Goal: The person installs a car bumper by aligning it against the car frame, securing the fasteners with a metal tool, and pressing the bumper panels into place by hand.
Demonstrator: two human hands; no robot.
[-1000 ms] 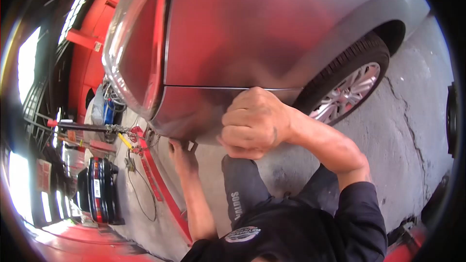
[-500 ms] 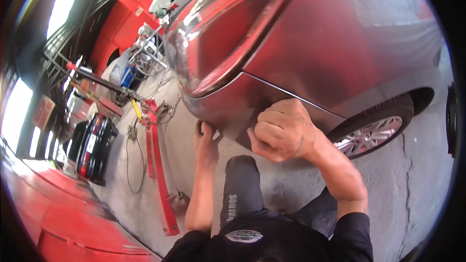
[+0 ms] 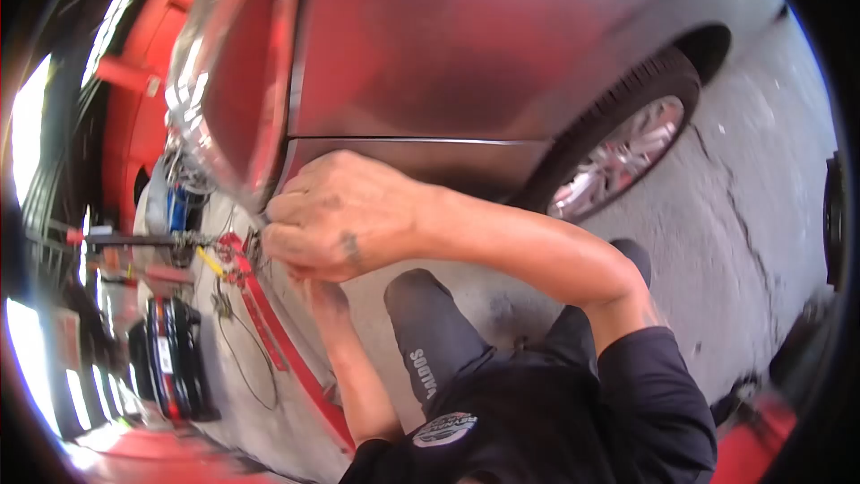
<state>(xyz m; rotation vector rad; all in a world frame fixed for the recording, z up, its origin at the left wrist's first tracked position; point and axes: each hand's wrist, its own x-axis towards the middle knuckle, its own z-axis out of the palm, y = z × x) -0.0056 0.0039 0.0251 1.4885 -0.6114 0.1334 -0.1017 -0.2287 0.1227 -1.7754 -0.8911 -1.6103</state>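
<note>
My right hand (image 3: 345, 215) is closed in a fist, with its back toward me, and nothing shows in it. It is at the lower corner of the car's grey bumper (image 3: 448, 166), below the lamp (image 3: 233, 81); I cannot tell whether it touches. My left hand (image 3: 322, 294) is just under it at the same corner. The right hand covers the left fingers, so their grip is hidden. Above the hands, a thin bright seam (image 3: 421, 139) divides the bumper from the fender panel (image 3: 448, 45), which reflects red.
A wheel (image 3: 623, 152) stands right of the bumper. On the floor at left lie a red metal beam (image 3: 269, 314), a chain and a thin cable (image 3: 242, 367). A detached black bumper with red lamps (image 3: 170, 358) stands farther left. The concrete floor has a crack (image 3: 735, 206).
My view has turned, so the car appears shifted left. My right fist has moved left along the bumper to its corner and come over my left hand, hiding its fingers.
</note>
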